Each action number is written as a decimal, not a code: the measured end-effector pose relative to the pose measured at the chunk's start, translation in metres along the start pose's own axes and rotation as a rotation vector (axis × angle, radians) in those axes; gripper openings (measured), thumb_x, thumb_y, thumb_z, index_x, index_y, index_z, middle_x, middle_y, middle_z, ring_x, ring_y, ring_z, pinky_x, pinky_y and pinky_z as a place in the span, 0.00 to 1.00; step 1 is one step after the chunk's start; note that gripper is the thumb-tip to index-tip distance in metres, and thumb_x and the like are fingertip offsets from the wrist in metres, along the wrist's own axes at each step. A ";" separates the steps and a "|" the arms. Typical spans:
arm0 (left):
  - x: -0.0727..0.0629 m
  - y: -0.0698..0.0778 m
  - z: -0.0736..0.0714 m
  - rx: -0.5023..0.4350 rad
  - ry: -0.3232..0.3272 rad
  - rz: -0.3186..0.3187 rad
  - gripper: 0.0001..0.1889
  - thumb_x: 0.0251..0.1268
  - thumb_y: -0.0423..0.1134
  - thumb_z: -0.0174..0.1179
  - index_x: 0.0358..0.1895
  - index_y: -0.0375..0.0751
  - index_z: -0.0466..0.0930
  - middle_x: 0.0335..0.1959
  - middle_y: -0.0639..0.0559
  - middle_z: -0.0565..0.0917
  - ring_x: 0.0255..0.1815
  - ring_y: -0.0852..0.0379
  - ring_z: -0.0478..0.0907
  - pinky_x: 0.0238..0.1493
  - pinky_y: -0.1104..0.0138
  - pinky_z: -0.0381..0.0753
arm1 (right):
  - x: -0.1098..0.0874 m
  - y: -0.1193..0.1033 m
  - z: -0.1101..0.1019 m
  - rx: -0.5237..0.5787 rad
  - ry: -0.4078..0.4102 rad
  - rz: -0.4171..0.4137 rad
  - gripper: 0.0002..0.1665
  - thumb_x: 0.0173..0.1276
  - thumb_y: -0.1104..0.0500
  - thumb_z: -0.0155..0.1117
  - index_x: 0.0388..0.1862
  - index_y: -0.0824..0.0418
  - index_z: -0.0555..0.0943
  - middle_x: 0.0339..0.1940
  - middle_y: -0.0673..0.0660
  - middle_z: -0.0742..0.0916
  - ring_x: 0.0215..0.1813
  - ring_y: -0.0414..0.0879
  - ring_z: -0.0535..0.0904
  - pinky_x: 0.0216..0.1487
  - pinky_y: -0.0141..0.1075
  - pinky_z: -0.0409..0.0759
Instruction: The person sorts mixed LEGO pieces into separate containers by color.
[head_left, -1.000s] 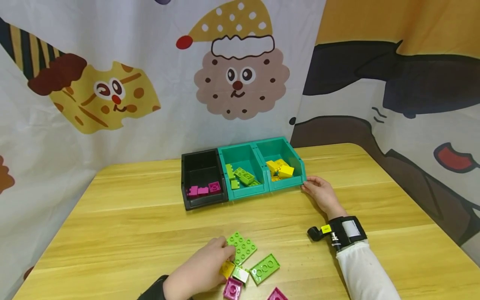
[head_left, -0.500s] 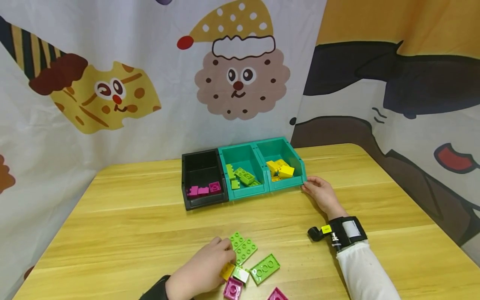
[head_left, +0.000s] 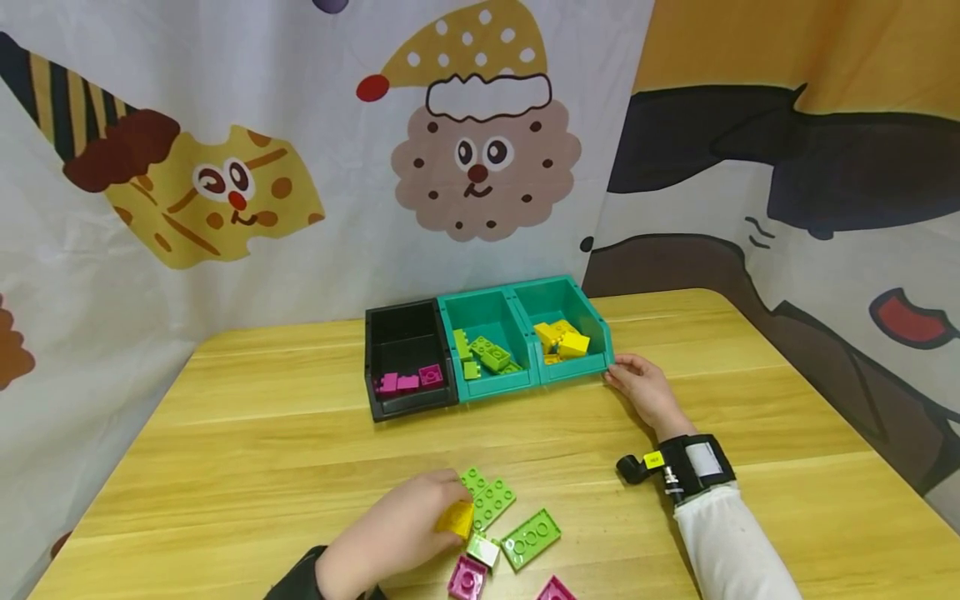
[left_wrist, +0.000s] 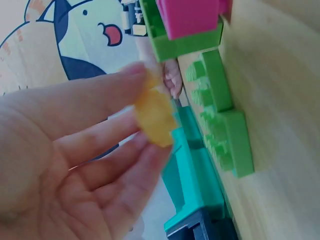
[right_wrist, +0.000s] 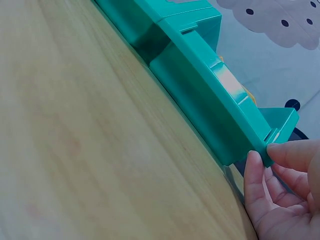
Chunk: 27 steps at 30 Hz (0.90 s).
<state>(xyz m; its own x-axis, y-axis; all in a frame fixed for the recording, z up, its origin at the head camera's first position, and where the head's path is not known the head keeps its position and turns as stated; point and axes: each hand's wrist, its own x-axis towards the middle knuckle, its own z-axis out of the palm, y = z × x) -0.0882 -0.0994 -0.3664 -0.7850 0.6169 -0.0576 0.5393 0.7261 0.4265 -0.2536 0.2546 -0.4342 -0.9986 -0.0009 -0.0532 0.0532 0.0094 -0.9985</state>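
Note:
My left hand (head_left: 401, 525) pinches a yellow toy building brick (head_left: 456, 520) between thumb and fingertips, just above the loose bricks. In the left wrist view that yellow brick (left_wrist: 155, 117) is blurred and partly covered by the fingers. Around it on the table lie green bricks (head_left: 493, 502), a small green brick with a glare on it (head_left: 482, 549) and a pink brick (head_left: 467, 577). My right hand (head_left: 647, 392) holds the front right corner of the right teal bin (head_left: 577, 367), thumb on top and a finger below, as the right wrist view shows.
The right teal bin contains yellow bricks (head_left: 573, 344). Beside it, the middle teal bin (head_left: 498, 385) holds green bricks and the black bin (head_left: 412, 407) pink ones. Another green brick (head_left: 531, 539) and a pink brick (head_left: 556, 589) lie nearer the front. A printed curtain (head_left: 337, 250) hangs behind the table.
The left hand has lifted the yellow brick up from beside the small green and pink bricks. My right hand stays at the bin's corner, and the bins have not moved.

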 end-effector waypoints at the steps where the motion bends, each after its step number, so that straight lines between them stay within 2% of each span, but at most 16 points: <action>1: 0.000 0.001 0.000 -0.026 0.021 0.005 0.18 0.49 0.39 0.70 0.46 0.42 0.82 0.42 0.56 0.81 0.43 0.63 0.78 0.47 0.67 0.79 | 0.000 0.000 0.000 0.001 0.003 0.002 0.17 0.72 0.68 0.49 0.56 0.77 0.65 0.35 0.48 0.78 0.40 0.33 0.79 0.47 0.24 0.78; 5: 0.002 0.003 -0.002 -0.155 0.109 0.030 0.19 0.50 0.36 0.70 0.47 0.40 0.81 0.44 0.53 0.82 0.41 0.63 0.78 0.42 0.72 0.80 | 0.000 0.001 -0.002 0.003 0.000 -0.006 0.17 0.72 0.68 0.49 0.56 0.77 0.65 0.36 0.48 0.77 0.40 0.33 0.79 0.47 0.24 0.78; 9: 0.004 0.004 -0.005 -0.274 0.197 0.018 0.19 0.49 0.33 0.70 0.48 0.37 0.80 0.45 0.50 0.82 0.40 0.62 0.78 0.36 0.75 0.79 | 0.000 0.000 -0.002 -0.018 0.001 -0.011 0.19 0.72 0.68 0.49 0.57 0.78 0.64 0.35 0.47 0.78 0.39 0.32 0.79 0.47 0.24 0.78; 12: 0.006 0.005 -0.010 -0.305 0.250 0.002 0.20 0.50 0.32 0.70 0.48 0.36 0.80 0.45 0.49 0.82 0.41 0.59 0.79 0.36 0.75 0.80 | 0.001 0.001 -0.001 -0.021 -0.007 -0.014 0.19 0.72 0.68 0.50 0.57 0.78 0.64 0.35 0.47 0.78 0.39 0.33 0.79 0.46 0.24 0.78; 17: 0.017 0.008 -0.027 -0.275 0.313 0.045 0.20 0.49 0.30 0.69 0.49 0.31 0.79 0.45 0.45 0.82 0.42 0.53 0.80 0.36 0.75 0.80 | 0.001 0.001 0.001 -0.010 -0.003 -0.012 0.18 0.72 0.68 0.50 0.56 0.78 0.64 0.35 0.48 0.77 0.39 0.34 0.79 0.46 0.24 0.78; 20: 0.029 0.009 -0.040 -0.242 0.340 0.046 0.20 0.49 0.30 0.70 0.49 0.31 0.79 0.44 0.45 0.82 0.42 0.54 0.80 0.37 0.74 0.80 | 0.000 0.000 0.000 -0.019 -0.002 -0.013 0.19 0.72 0.68 0.50 0.57 0.79 0.64 0.35 0.48 0.77 0.39 0.33 0.79 0.46 0.24 0.78; 23: 0.043 0.011 -0.054 -0.219 0.354 0.033 0.20 0.51 0.32 0.70 0.50 0.34 0.80 0.43 0.48 0.82 0.42 0.57 0.79 0.38 0.74 0.80 | 0.000 0.000 0.000 -0.024 -0.002 -0.011 0.20 0.72 0.68 0.50 0.57 0.79 0.63 0.35 0.48 0.77 0.39 0.33 0.78 0.46 0.23 0.78; 27: 0.069 0.014 -0.066 -0.184 0.351 0.022 0.20 0.53 0.34 0.69 0.52 0.35 0.80 0.45 0.48 0.82 0.44 0.56 0.79 0.39 0.72 0.81 | 0.000 0.001 -0.001 -0.022 0.000 -0.011 0.19 0.72 0.68 0.49 0.57 0.79 0.64 0.35 0.47 0.78 0.39 0.33 0.79 0.45 0.23 0.78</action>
<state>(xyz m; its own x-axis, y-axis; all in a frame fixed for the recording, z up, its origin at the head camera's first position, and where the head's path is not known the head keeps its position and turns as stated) -0.1552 -0.0667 -0.3046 -0.8475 0.4674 0.2515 0.5185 0.6277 0.5807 -0.2536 0.2556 -0.4351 -0.9991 -0.0016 -0.0417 0.0417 0.0316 -0.9986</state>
